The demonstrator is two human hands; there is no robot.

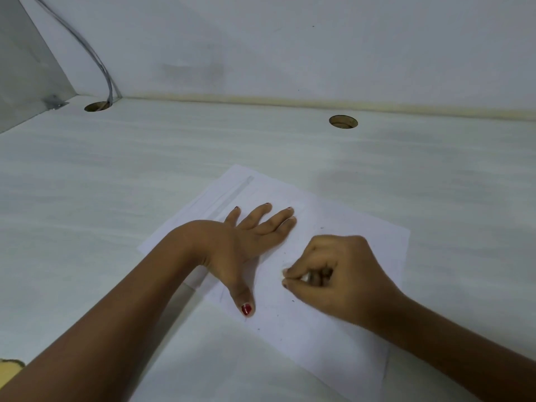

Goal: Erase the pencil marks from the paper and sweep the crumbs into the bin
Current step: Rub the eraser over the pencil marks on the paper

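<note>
Two hands on a sheet of paper, one holding it flat, one pinching an eraser.

Nearest, a scrap of something yellow point(10, 365) shows at the lower left edge, too cut off to identify. The paper point(319, 343) lies skewed on the white desk point(116, 184), with a few dark crumbs point(292, 301) scattered across its middle. The right hand point(339, 271) rests on the sheet with its fingers curled tight, thumb and fingertips pinching a small pale eraser point(305, 277) that is mostly hidden and pressed to the paper. Just beside it, the left hand point(246, 242) lies palm down on the sheet, fingers straight and spread, the thumb pointing back toward the person. Farther off, the desk has two round cable holes, one to the right point(343, 121) and one in the left corner point(97, 106), where a grey cable point(101, 65) runs down the white wall point(290, 47) into it.
</note>
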